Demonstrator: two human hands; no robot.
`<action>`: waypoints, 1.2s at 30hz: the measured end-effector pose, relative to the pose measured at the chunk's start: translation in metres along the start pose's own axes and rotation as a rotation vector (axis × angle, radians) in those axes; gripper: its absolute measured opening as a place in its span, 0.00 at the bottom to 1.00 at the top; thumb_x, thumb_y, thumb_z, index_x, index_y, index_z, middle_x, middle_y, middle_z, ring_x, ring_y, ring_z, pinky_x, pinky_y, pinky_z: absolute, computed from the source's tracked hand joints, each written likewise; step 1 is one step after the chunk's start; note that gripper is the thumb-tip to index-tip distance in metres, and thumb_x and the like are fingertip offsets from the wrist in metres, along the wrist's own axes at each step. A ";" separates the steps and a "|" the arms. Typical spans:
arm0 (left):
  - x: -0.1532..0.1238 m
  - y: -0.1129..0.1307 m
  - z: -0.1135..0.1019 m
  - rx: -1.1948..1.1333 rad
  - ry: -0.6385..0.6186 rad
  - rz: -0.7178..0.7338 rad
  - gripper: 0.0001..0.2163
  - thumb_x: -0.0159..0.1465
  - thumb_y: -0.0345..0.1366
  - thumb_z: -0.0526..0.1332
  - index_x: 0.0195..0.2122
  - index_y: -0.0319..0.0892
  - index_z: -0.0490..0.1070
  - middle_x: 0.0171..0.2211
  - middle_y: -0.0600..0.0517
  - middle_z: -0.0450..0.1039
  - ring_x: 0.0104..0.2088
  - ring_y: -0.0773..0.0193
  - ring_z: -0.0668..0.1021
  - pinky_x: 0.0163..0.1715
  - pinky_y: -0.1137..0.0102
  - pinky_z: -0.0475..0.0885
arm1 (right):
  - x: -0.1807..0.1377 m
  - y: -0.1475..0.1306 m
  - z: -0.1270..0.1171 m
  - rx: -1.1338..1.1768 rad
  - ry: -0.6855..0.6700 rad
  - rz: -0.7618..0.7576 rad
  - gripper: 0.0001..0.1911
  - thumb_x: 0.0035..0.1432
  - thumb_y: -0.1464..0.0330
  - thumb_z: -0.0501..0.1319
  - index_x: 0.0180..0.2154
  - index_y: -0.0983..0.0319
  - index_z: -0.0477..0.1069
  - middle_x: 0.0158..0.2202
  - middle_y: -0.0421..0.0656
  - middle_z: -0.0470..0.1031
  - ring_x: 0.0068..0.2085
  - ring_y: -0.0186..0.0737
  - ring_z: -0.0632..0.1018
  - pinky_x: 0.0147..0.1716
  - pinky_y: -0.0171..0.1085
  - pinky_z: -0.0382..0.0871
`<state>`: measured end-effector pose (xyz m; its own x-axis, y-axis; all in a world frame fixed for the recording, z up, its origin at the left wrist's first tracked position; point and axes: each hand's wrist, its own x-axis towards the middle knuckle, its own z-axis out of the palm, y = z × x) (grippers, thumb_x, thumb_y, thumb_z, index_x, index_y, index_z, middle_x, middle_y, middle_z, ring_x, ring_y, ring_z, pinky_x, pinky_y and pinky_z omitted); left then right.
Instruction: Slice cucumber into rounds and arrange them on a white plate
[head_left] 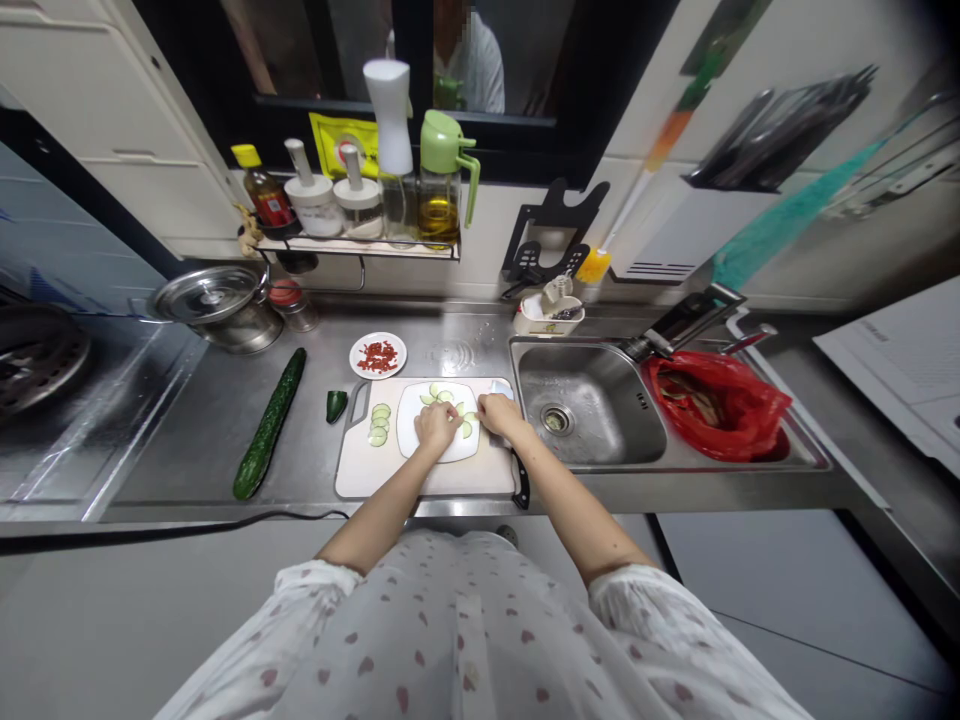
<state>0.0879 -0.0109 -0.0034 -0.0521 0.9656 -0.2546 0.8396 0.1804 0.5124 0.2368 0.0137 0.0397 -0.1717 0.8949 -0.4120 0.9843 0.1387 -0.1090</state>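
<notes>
A white plate [409, 425] rests on the cutting board [356, 470], with thin cucumber slices [431, 397] laid along its far and right parts. Over the plate is my left hand [437, 428], its fingers drawn together beside the slices; what they pinch is hidden. My right hand [500, 415] is closed at the plate's right edge, its fingertips at a cucumber slice [470, 417]. More round slices [379, 425] overlap in a row on the board's left side. A knife [521, 483] lies at the board's right edge, its blade mostly hidden by my right arm.
Left of the board are a cucumber end [336, 405], a whole cucumber [270, 425] and a lidded pot [217, 305]. A small plate of chopped red pieces [378, 356] stands behind. To the right are the sink [600, 410] and a red bag [720, 410]. Bottles line a shelf [360, 246].
</notes>
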 end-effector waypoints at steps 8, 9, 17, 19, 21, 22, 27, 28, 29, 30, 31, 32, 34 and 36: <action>0.001 0.000 0.001 0.010 -0.002 -0.001 0.07 0.60 0.43 0.61 0.34 0.49 0.76 0.42 0.51 0.76 0.45 0.58 0.74 0.44 0.65 0.64 | -0.001 0.001 0.004 0.013 0.012 0.011 0.11 0.63 0.64 0.57 0.42 0.61 0.73 0.45 0.51 0.77 0.48 0.45 0.74 0.41 0.36 0.63; 0.001 0.000 0.001 0.010 -0.001 -0.003 0.07 0.60 0.43 0.61 0.34 0.49 0.76 0.42 0.51 0.76 0.45 0.58 0.74 0.44 0.65 0.64 | -0.001 0.001 0.004 0.016 0.015 0.012 0.11 0.63 0.64 0.57 0.42 0.61 0.73 0.45 0.51 0.76 0.48 0.45 0.74 0.41 0.36 0.63; 0.003 0.000 0.002 0.020 0.000 -0.008 0.07 0.59 0.43 0.62 0.34 0.48 0.76 0.42 0.51 0.76 0.45 0.58 0.74 0.43 0.66 0.64 | -0.008 -0.005 0.007 0.002 0.078 0.014 0.12 0.64 0.65 0.55 0.46 0.62 0.69 0.45 0.52 0.76 0.49 0.46 0.73 0.43 0.37 0.62; 0.004 -0.001 0.003 0.023 0.001 -0.009 0.06 0.59 0.43 0.62 0.33 0.48 0.75 0.42 0.51 0.76 0.45 0.57 0.74 0.44 0.65 0.64 | -0.011 -0.009 0.008 -0.005 0.088 0.013 0.13 0.63 0.64 0.55 0.47 0.63 0.68 0.45 0.52 0.76 0.50 0.47 0.73 0.44 0.38 0.62; 0.004 -0.001 0.003 0.020 0.000 -0.008 0.06 0.59 0.43 0.62 0.33 0.48 0.75 0.41 0.51 0.76 0.45 0.57 0.74 0.44 0.65 0.64 | -0.014 -0.013 0.010 -0.015 0.081 0.006 0.13 0.62 0.64 0.57 0.47 0.63 0.68 0.45 0.53 0.76 0.50 0.48 0.73 0.44 0.38 0.62; 0.004 -0.001 0.003 0.016 0.000 -0.006 0.06 0.59 0.43 0.62 0.33 0.48 0.75 0.41 0.51 0.76 0.45 0.57 0.74 0.44 0.65 0.63 | -0.015 -0.014 0.011 -0.020 0.073 0.006 0.13 0.62 0.64 0.57 0.47 0.63 0.68 0.45 0.53 0.76 0.50 0.48 0.73 0.44 0.38 0.62; 0.003 0.000 0.003 0.007 0.005 0.000 0.05 0.59 0.41 0.62 0.33 0.48 0.75 0.40 0.51 0.76 0.45 0.57 0.74 0.43 0.65 0.63 | -0.017 -0.018 0.015 -0.016 0.050 0.030 0.13 0.63 0.64 0.57 0.47 0.63 0.68 0.44 0.53 0.76 0.50 0.48 0.73 0.44 0.38 0.62; 0.002 0.000 0.003 0.009 0.008 0.002 0.05 0.59 0.41 0.62 0.33 0.48 0.75 0.40 0.51 0.76 0.45 0.57 0.74 0.43 0.65 0.63 | -0.017 -0.019 0.016 -0.014 0.051 0.033 0.13 0.63 0.64 0.57 0.47 0.63 0.68 0.44 0.53 0.76 0.50 0.48 0.73 0.44 0.38 0.62; 0.002 0.000 0.003 0.010 0.012 0.003 0.05 0.59 0.41 0.62 0.32 0.48 0.75 0.40 0.51 0.76 0.45 0.57 0.74 0.43 0.64 0.63 | -0.017 -0.019 0.016 -0.012 0.052 0.036 0.13 0.63 0.64 0.57 0.47 0.63 0.68 0.44 0.53 0.76 0.50 0.48 0.74 0.44 0.38 0.62; 0.002 0.000 0.003 0.011 0.014 0.005 0.05 0.59 0.41 0.62 0.32 0.48 0.75 0.40 0.51 0.76 0.45 0.56 0.74 0.43 0.64 0.63 | -0.017 -0.019 0.017 -0.011 0.053 0.040 0.13 0.63 0.64 0.57 0.47 0.63 0.68 0.43 0.53 0.77 0.50 0.48 0.74 0.44 0.38 0.62; 0.002 0.000 0.003 0.012 0.018 0.006 0.05 0.59 0.41 0.62 0.32 0.48 0.75 0.40 0.51 0.76 0.45 0.56 0.74 0.43 0.64 0.63 | -0.018 -0.020 0.018 -0.007 0.054 0.044 0.13 0.63 0.64 0.56 0.47 0.63 0.68 0.43 0.53 0.77 0.49 0.48 0.74 0.44 0.38 0.61; 0.002 0.000 0.003 0.013 0.021 0.006 0.05 0.59 0.41 0.62 0.32 0.48 0.75 0.40 0.51 0.76 0.45 0.56 0.74 0.43 0.64 0.63 | -0.018 -0.020 0.018 -0.002 0.056 0.047 0.13 0.63 0.64 0.56 0.46 0.63 0.68 0.43 0.53 0.77 0.49 0.48 0.74 0.44 0.38 0.61; 0.002 0.000 0.003 0.013 0.021 0.003 0.05 0.59 0.41 0.62 0.32 0.47 0.75 0.39 0.51 0.76 0.45 0.56 0.74 0.43 0.64 0.63 | -0.019 -0.019 0.020 0.016 0.069 0.050 0.12 0.63 0.64 0.56 0.46 0.63 0.68 0.43 0.52 0.77 0.49 0.47 0.74 0.43 0.38 0.61; 0.002 0.000 0.003 0.011 0.019 0.000 0.06 0.59 0.42 0.62 0.32 0.47 0.75 0.39 0.50 0.76 0.45 0.56 0.74 0.44 0.63 0.63 | -0.020 -0.017 0.022 0.048 0.090 0.055 0.11 0.63 0.64 0.56 0.45 0.62 0.68 0.42 0.51 0.77 0.47 0.46 0.74 0.41 0.37 0.61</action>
<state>0.0898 -0.0098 -0.0062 -0.0618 0.9690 -0.2391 0.8457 0.1781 0.5030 0.2223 -0.0158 0.0304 -0.1109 0.9354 -0.3357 0.9887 0.0698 -0.1324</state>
